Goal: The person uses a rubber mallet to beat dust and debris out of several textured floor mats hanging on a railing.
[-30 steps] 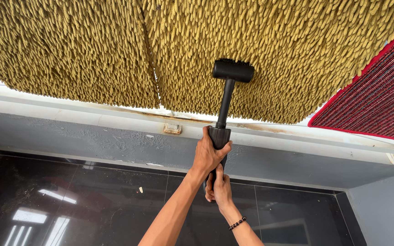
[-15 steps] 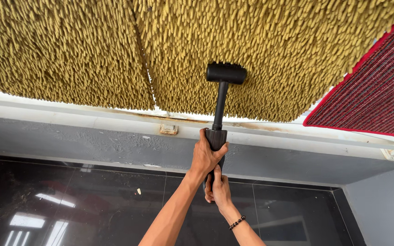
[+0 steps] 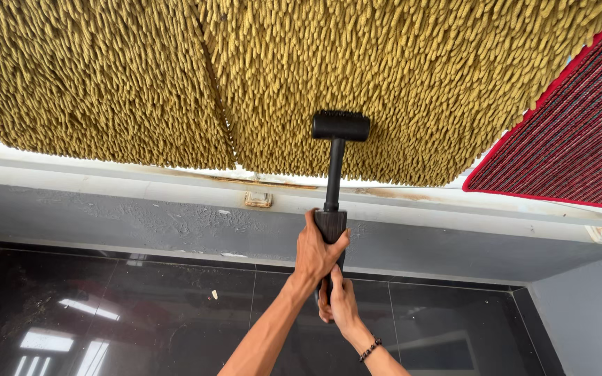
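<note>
A black brush-headed tool (image 3: pixel 336 157) is held upright against the hanging yellow shaggy mat (image 3: pixel 357 76). Its head is seen pressed into the pile near the mat's lower edge, just right of the seam where a second yellow shaggy mat (image 3: pixel 92 76) overlaps or abuts; which of the two cannot be told.

The left hand (image 3: pixel 317 247) is wrapped around the thick upper part of the grip, fingers closed on it with the thumb laid along the right side. The right hand (image 3: pixel 339 299) is closed on the lower end of the same grip, just below and touching the left; a dark bead bracelet (image 3: pixel 370 349) is worn at its wrist.

Change noted against the two earlier pictures: the head is lower on the pile, having been drawn down towards the mat's bottom edge, and both hands are lower with it. The handle stays nearly vertical. This is read as a downward stroke through the pile, close to its end, since little mat remains below the head.

A red striped mat (image 3: pixel 566 146) hangs at the right, apart from the tool. Below the mats run a white ledge (image 3: pixel 141 184), a grey wall band (image 3: pixel 106 216) and a glossy dark tiled floor (image 3: pixel 141 313).
</note>
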